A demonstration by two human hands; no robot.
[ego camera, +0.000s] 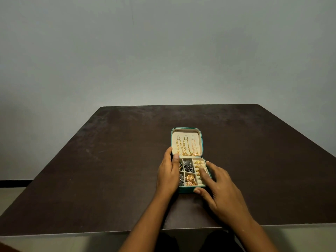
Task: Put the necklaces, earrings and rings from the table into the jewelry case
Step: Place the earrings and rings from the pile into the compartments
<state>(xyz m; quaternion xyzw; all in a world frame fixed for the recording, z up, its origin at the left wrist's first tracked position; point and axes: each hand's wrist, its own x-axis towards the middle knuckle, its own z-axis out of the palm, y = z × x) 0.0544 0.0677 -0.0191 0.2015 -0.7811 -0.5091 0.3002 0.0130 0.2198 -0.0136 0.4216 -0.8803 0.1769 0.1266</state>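
A small teal jewelry case [187,128] lies open on the dark table [112,160], its cream lid flat at the far side. Gold necklaces [186,147] hang from hooks in the lid. The tray's compartments hold dark and gold earrings [190,178] and gold rings [197,163]. My left hand [168,172] rests along the case's left side, thumb at the hinge. My right hand [218,186] lies on the case's right side with fingers spread, one finger over the ring slots and the thumb on the front edge. Neither hand lifts a piece of jewelry.
The table's near edge [91,231] runs just below my forearms. A plain grey wall [163,51] stands behind the table's far edge. I see no loose jewelry on the tabletop.
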